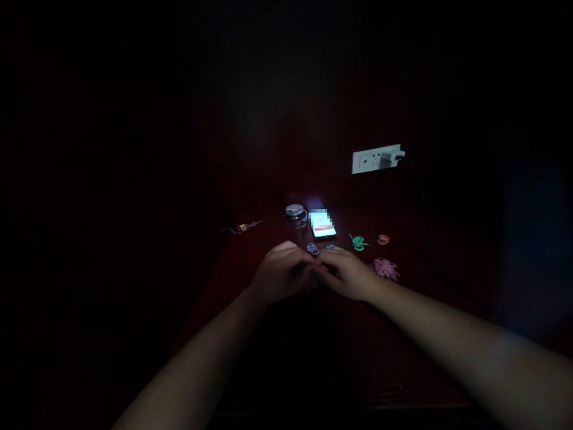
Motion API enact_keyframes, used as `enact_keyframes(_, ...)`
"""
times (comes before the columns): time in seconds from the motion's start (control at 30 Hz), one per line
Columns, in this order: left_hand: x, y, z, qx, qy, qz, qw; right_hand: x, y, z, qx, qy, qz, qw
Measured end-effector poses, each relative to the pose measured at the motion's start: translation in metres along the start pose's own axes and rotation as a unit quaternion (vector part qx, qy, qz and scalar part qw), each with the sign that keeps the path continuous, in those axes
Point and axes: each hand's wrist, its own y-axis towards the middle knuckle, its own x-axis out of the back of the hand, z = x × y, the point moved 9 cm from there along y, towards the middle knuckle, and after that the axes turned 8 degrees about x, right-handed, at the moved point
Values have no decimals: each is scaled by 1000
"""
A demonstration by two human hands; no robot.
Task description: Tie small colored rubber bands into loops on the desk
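My left hand [285, 269] and my right hand [347, 272] meet over the dark red table. Their thumbs and fingertips are pinched together, nearly touching; whatever lies between them is too dark and small to name. Just beyond the fingertips is a small bundle of purple loops [313, 249]. A bit of blue [330, 246] shows behind my right fingers. To the right of that hand lies a heap of thin pink strands [385, 269]. Green loops [359, 242] and orange loops [383, 239] rest farther back. Something faintly purple is in the shadow below the fingers.
A phone [323, 230] with a lit screen stands behind the loops, beside a small clear jar [296, 216] with a lid. At the table's left edge lies a tangle of thin coloured pieces [244, 227]. A white wall socket [376, 159] holds a plug. The surroundings are very dark.
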Motion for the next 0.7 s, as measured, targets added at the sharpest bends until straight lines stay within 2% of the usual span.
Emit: enact_keyframes(0.7,-3,-2,8,18,21,-1,1000,4,-4,-4,-3,-16,-12,1000)
